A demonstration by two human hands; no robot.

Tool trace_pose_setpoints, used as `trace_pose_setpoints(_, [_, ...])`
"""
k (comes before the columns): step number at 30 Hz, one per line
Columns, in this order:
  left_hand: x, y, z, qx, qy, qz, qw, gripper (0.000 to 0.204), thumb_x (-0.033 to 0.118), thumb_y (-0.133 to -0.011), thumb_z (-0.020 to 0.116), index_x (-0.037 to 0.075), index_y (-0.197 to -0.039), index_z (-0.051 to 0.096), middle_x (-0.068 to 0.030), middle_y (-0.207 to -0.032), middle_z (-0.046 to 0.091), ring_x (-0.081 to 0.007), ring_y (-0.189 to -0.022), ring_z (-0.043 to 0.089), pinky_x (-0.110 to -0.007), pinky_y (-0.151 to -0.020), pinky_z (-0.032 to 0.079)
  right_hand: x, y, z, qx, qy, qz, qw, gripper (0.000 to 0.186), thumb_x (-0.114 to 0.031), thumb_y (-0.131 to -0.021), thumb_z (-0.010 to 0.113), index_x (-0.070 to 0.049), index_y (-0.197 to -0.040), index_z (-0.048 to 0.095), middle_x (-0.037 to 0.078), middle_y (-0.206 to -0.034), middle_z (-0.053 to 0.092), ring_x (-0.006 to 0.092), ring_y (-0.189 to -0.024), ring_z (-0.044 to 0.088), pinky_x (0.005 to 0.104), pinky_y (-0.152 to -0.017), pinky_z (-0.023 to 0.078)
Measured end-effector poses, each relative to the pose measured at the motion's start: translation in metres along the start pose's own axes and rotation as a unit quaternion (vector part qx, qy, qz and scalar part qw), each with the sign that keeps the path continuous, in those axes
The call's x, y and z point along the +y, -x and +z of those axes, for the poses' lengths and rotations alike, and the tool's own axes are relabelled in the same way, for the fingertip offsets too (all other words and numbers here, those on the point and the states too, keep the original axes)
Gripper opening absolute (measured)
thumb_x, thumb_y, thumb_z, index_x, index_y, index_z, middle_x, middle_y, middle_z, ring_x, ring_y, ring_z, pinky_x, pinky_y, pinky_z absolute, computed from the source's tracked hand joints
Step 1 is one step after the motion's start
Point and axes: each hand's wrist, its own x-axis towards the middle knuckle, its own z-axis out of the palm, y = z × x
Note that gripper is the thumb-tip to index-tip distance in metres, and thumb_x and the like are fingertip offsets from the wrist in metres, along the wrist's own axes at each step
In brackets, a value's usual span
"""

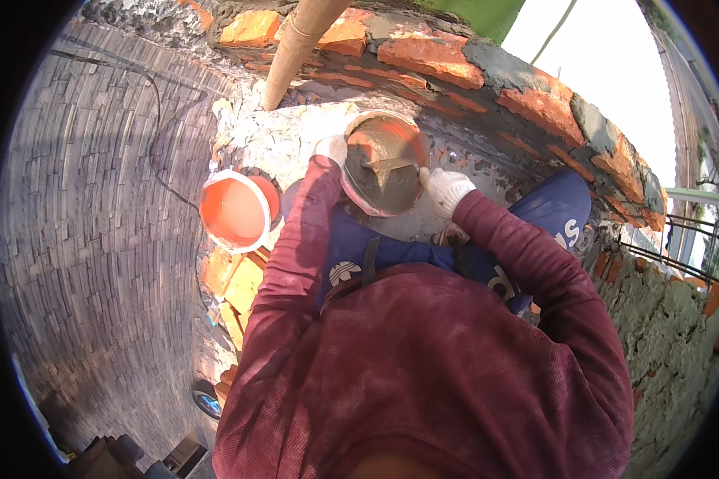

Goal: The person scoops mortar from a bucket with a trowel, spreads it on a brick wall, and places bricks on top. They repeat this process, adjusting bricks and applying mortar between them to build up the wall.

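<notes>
Gripping a mortar-coated trowel (391, 164), the right hand (447, 190) is closed up in its white glove at the right side of the main bucket (413, 136), blade lying across the mix. The left hand (332, 149), gloved too, is up against the left rim, but its fingers are turned away, so I can't tell if it's clamped on or just resting there. Bucket sits between the two, in front of the person's knees.

Progress-wise, the mortar (393, 191) looks wet and pretty smooth to me, so I'd guess it's mostly worked through, with plenty left in there. The curved brick wall (431, 60) just beyond has several courses up and patchy grey mortar along the top. Loose bricks (240, 279) beside the left forearm look unused, so I'd call it partway.

Containers: the main bucket is orange inside with a pale rim, mortar over the bottom and up the side. A second bucket (233, 209) stands to its left, pale rim again, only bare orange showing inside. Further out, there's a wooden pole (299, 48) by the wall and plank-patterned flooring (96, 199) far left
</notes>
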Motion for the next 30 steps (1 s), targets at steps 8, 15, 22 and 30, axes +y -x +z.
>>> trace_pose_setpoints(8, [-0.016,0.02,-0.024,-0.005,0.071,-0.015,0.997,0.028,0.013,-0.095,0.058,0.001,-0.114,0.074,-0.0221,-0.106,0.075,-0.0381,-0.096,0.073,-0.048,-0.088,0.057,-0.018,0.007,0.021,-0.03,0.005,0.01,0.999,0.046,-0.012,-0.095,0.062,0.006,-0.135,0.049,0.023,-0.107,0.069,0.0373,-0.097,0.077,0.0485,-0.074,0.062])
trace_pose_setpoints(15, [-0.02,0.021,-0.035,-0.003,0.085,-0.02,0.996,0.028,0.013,-0.094,0.058,0.001,-0.114,0.074,-0.0219,-0.105,0.075,-0.0384,-0.095,0.073,-0.048,-0.087,0.057,-0.029,-0.008,-0.009,0.051,-0.05,0.0,0.997,0.047,-0.011,-0.094,0.062,0.006,-0.136,0.047,0.025,-0.109,0.069,0.0396,-0.095,0.076,0.048,-0.076,0.062])
trace_pose_setpoints(22, [0.011,0.006,-0.031,-0.006,0.097,0.009,0.995,0.028,0.013,-0.094,0.059,0.001,-0.114,0.074,-0.0217,-0.104,0.075,-0.0386,-0.094,0.073,-0.049,-0.086,0.057,0.003,0.011,0.019,-0.046,-0.028,-0.017,0.998,0.052,-0.009,-0.098,0.054,0.001,-0.147,0.042,0.025,-0.118,0.066,0.0434,-0.099,0.073,0.0519,-0.08,0.059])
trace_pose_setpoints(30, [0.036,-0.013,-0.005,-0.004,0.016,0.032,0.999,0.028,0.012,-0.093,0.059,0.001,-0.114,0.074,-0.0216,-0.103,0.075,-0.0389,-0.094,0.073,-0.049,-0.086,0.057,-0.008,0.016,0.022,-0.049,-0.031,0.033,0.998,0.048,-0.01,-0.1,0.052,0.001,-0.145,0.044,0.027,-0.118,0.067,0.0413,-0.099,0.074,0.0495,-0.079,0.061])
